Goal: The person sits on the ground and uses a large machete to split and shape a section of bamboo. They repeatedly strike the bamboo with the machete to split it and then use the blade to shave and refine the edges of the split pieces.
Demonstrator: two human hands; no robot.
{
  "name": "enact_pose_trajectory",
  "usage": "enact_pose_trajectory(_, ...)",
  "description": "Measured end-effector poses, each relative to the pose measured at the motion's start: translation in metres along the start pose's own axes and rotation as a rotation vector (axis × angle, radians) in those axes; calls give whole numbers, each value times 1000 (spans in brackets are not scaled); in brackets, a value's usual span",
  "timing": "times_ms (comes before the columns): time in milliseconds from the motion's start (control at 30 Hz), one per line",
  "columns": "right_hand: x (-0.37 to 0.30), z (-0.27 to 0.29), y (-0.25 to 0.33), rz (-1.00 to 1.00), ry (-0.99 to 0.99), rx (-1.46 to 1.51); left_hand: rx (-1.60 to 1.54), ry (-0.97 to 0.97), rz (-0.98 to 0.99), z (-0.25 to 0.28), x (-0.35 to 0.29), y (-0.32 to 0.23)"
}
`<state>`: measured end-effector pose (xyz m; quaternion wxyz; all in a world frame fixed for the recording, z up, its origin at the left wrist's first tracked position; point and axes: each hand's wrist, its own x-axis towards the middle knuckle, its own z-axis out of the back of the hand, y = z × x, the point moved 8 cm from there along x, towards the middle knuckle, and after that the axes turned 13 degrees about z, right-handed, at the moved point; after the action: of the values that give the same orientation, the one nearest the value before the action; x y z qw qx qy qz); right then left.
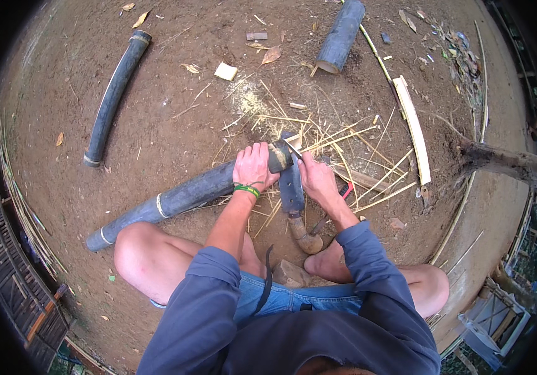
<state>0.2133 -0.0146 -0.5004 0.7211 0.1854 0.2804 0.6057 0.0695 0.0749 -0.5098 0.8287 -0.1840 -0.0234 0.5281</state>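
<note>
Head view: dark bamboo pole slants from near left to centre; left hand clamped round it near its far end, right hand closed on knife there. Advice: pin pole firmly, shave away from left fingers. Machete, pale splinters crowd the workspace.

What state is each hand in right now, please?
Left hand: closed over the dark bamboo pole, near its end.
Right hand: closed, holding a blade.
</note>
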Motion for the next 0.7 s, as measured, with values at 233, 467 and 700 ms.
enact_pose_trajectory(233,9,-6,1,35,93,-36,10,33,-7,-2,-1,3)
enact_pose_trajectory(467,27,-23,2,44,181,-349,-16,74,21,-9,8,7)
enact_pose_trajectory(700,3,-11,-29,-325,-163,65,-15,122,18,3,14,5)
